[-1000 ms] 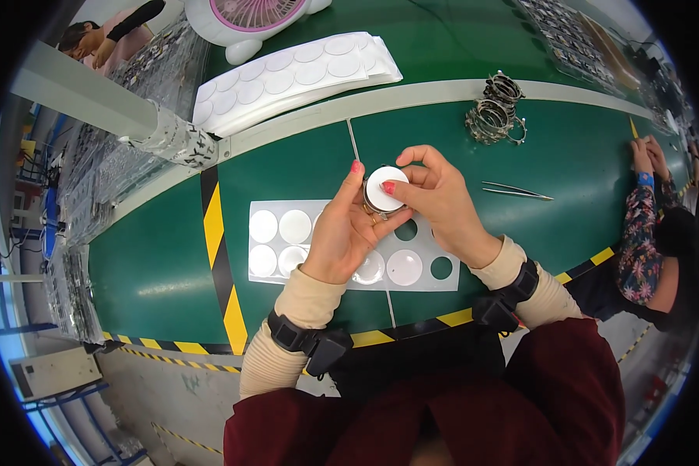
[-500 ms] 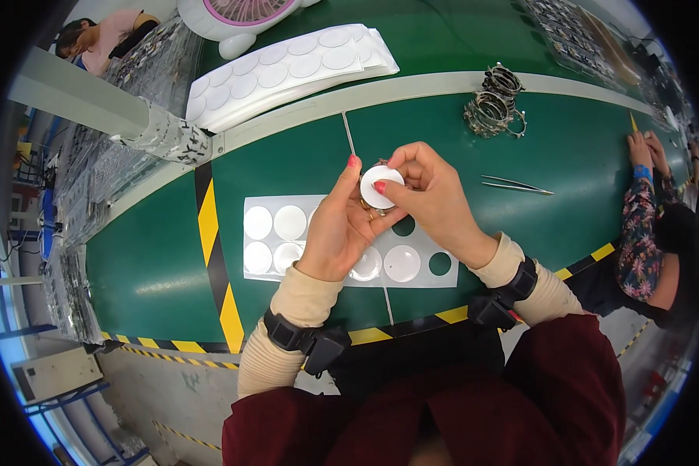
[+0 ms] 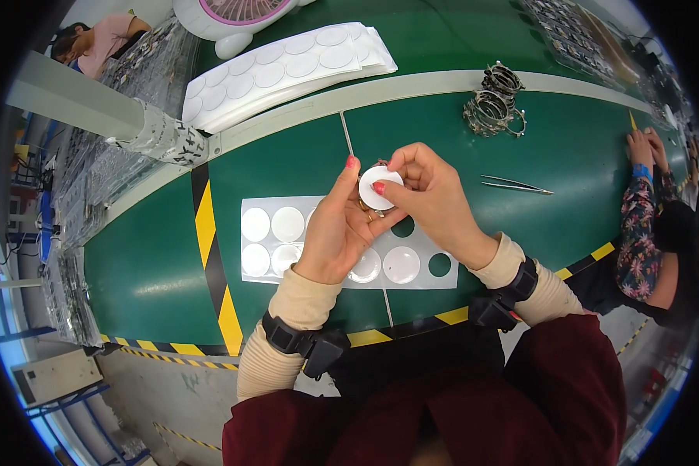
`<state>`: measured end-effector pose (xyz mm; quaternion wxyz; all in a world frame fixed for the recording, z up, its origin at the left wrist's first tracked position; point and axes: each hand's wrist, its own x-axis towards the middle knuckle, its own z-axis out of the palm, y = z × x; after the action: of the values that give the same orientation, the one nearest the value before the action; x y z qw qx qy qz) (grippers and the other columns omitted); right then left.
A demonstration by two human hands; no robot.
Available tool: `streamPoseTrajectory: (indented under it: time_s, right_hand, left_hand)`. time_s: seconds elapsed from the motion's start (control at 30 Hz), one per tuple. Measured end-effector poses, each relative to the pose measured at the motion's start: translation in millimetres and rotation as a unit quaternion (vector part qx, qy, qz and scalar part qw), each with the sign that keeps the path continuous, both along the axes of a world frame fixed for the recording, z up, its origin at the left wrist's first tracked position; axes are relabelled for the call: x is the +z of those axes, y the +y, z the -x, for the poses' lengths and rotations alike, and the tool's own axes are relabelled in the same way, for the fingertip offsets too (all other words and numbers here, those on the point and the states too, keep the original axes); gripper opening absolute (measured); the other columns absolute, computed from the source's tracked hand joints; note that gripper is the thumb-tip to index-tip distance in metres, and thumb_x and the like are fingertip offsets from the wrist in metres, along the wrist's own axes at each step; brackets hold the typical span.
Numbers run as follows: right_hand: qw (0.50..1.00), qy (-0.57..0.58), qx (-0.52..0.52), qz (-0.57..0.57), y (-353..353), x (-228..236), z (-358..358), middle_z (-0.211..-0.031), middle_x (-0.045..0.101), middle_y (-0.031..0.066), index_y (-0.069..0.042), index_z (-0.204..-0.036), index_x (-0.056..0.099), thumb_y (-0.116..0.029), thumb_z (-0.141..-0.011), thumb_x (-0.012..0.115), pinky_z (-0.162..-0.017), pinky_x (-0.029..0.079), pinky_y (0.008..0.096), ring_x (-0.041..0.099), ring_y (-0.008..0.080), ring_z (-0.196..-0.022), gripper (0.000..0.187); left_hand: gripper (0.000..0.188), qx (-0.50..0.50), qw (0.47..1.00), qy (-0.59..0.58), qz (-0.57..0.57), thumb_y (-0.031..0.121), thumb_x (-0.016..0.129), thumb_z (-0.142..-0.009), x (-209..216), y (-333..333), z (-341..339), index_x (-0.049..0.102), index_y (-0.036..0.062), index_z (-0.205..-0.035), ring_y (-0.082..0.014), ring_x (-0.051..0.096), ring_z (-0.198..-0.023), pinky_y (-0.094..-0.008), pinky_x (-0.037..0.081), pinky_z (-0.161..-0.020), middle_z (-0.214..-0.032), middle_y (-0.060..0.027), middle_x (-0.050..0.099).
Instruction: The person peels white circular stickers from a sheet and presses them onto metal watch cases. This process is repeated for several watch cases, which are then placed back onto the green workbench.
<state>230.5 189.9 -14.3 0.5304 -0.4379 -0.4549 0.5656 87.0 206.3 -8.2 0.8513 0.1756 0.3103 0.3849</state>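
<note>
Above the green bench, my left hand cradles a small round piece with a metal edge, mostly hidden by a white round sticker on its face. The left thumb stands up beside it and the fingers pass underneath. My right hand grips the same piece, its red-nailed thumb pressed flat on the sticker and its fingers curled at the upper rim. Under both hands lies a white sticker sheet with rows of round stickers; green shows through round gaps at its right side. My hands cover part of it.
Tweezers lie to the right. Several metal rings are piled at the back. More sticker sheets are stacked beyond the pale rail, near a fan. A post rises at the left. A co-worker's arm is at the right.
My hands keep nearly the same grip on the round piece. The bench and the sheets have shifted very slightly in the picture.
</note>
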Motion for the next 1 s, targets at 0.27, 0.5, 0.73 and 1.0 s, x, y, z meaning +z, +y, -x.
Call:
streamPoseTrajectory:
  time_s: [0.27,0.5,0.73,1.0]
  right_hand:
    - [0.999,-0.036,0.009,0.014,0,0,1,-0.088,0.062,0.0058,-0.003,-0.096,0.048,0.0,-0.082,0.061,-0.066,0.047,0.0183,0.058,0.0063,-0.077,0.019]
    - [0.99,-0.12,0.017,-0.076,-2,0,13,-0.084,0.06,0.0028,-0.002,-0.106,0.05,-0.007,-0.084,0.062,-0.067,0.046,0.0198,0.055,0.0059,-0.077,0.026]
    - [0.996,-0.065,0.063,-0.004,4,-3,3,-0.088,0.058,0.0038,-0.002,-0.108,0.053,-0.009,-0.083,0.062,-0.07,0.045,0.0216,0.054,0.0092,-0.08,0.027]
    - [0.998,-0.035,0.046,-0.029,0,1,5,-0.087,0.058,0.0062,-0.001,-0.101,0.055,-0.013,-0.083,0.061,-0.071,0.044,0.0255,0.053,0.0127,-0.081,0.022]
  left_hand:
    - [0.035,-0.003,1.0,-0.007,-0.001,0.035,0.044,-0.095,1,-1,1,0.049,0.0042,-0.11,-0.0196,0.059,-0.097,-0.039,0.051,-0.089,-0.105,-0.0108,0.057]
    - [0.03,-0.014,0.999,-0.037,-0.006,0.033,0.045,-0.095,1,1,5,0.049,0.0055,-0.107,-0.0195,0.06,-0.095,-0.0385,0.051,-0.088,-0.104,-0.0104,0.057]
    - [0.029,-0.014,1.0,-0.015,-0.004,0.032,0.046,-0.095,5,-2,1,0.05,0.0057,-0.107,-0.0195,0.06,-0.093,-0.0376,0.051,-0.087,-0.104,-0.0103,0.057]
    - [0.032,-0.009,1.0,0.001,-0.018,0.033,0.045,-0.095,7,0,3,0.049,0.0038,-0.107,-0.0198,0.059,-0.095,-0.0372,0.052,-0.087,-0.104,-0.011,0.056]
